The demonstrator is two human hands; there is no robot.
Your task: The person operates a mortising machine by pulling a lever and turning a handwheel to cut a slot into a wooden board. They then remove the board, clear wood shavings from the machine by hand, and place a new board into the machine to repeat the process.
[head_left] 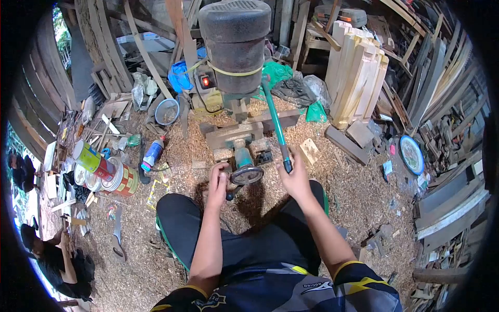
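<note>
A large dark machine point(232, 49) with a yellow band stands upright in front of me, a red-lit switch point(206, 81) at its left. From its right side a long green lever point(275, 119) slopes down to a black grip. My right hand point(295, 174) is closed around that grip. Low at the machine's front is a round metal handwheel point(247, 176). My left hand point(218, 182) is just left of the wheel, fingers curled near its rim; what they hold, if anything, is hidden. Behind the wheel, a wooden piece point(236, 136) lies across the vise.
Paint buckets point(126, 177) and a bottle point(153, 155) are at the left, with a handsaw point(118, 234) below. Another person point(57, 260) sits at the lower left. Stacked wood point(356, 73) and a round blue-rimmed tray point(411, 155) are at the right.
</note>
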